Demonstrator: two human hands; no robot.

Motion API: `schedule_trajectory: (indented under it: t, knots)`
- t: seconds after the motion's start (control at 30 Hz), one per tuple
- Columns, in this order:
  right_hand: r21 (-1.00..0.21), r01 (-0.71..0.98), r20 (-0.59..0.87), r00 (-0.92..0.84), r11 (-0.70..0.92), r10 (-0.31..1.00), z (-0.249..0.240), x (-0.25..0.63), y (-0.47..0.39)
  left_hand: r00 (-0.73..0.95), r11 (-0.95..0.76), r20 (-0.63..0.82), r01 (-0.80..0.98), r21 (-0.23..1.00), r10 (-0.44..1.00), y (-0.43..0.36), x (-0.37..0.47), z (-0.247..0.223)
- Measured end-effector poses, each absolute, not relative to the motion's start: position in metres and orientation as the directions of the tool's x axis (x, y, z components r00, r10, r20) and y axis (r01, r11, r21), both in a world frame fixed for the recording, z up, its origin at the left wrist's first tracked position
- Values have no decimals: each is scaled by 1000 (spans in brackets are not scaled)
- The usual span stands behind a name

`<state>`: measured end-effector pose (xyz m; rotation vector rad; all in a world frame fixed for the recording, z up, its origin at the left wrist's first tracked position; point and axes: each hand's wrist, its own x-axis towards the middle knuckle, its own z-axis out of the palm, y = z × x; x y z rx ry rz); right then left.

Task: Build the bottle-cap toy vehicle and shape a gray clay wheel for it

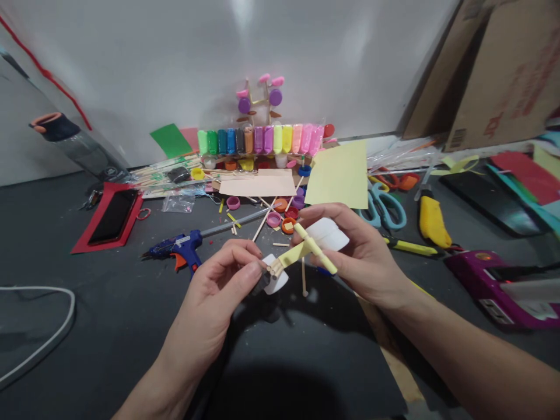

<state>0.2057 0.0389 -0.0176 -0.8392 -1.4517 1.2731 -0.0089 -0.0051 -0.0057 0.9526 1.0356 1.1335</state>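
Note:
Between my hands is a small craft model (294, 255) of thin wooden sticks wrapped in pale yellow paper. A yellow paper roll (315, 249) crosses one end, and a white rounded piece (326, 234) sits by that end. Another white rounded piece (276, 283) lies under the bundled stick ends. My left hand (227, 277) pinches at the stick ends, thumb against fingers. My right hand (356, 251) grips the model's other end around the white piece, its far fingers partly hidden. A single stick (304, 277) points down below the model.
A blue glue gun (186, 245) lies left of my hands. Small bottle caps (274, 219), yellow paper (339, 175) and colored clay packs (262, 140) are behind. To the right are scissors (387, 207), a yellow cutter (411, 247) and a purple device (499, 286). A phone (114, 217) rests at left.

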Motion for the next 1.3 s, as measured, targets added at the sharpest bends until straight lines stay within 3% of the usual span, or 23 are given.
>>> schedule_trajectory:
  t: [0.13, 0.27, 0.37, 0.43, 0.53, 0.67, 0.97, 1.3]
  knots:
    - [-973, -126, 220, -273, 192, 937, -20, 206, 40, 126, 206, -178, -266, 942, 976, -6, -9, -5]
    - [-970, -192, 203, -290, 151, 935, -21, 207, 42, 101, 136, -116, -212, 968, 988, -8, -10, -6]
    - [-964, -246, 173, -274, 105, 946, -21, 207, 42, 39, -82, 86, -104, 991, 995, -12, -9, -6]
    - [-961, -260, 160, -258, 91, 953, -21, 206, 42, 22, -261, 261, 57, 964, 965, -13, -8, -8]
    - [-962, -255, 165, -246, 101, 955, -21, 206, 42, 26, -437, 450, 294, 850, 893, -13, -7, -10]
    - [-967, -226, 173, -242, 118, 955, -22, 206, 43, 64, -559, 598, 445, 700, 799, -8, -7, -11]
    - [-957, -255, 203, -260, 136, 944, -27, 205, 40, 120, -578, 706, 677, 456, 697, -9, -7, -10]
    - [-949, -289, 211, -271, 130, 939, -26, 206, 40, 207, -636, 664, 581, 508, 719, -3, -15, -8]
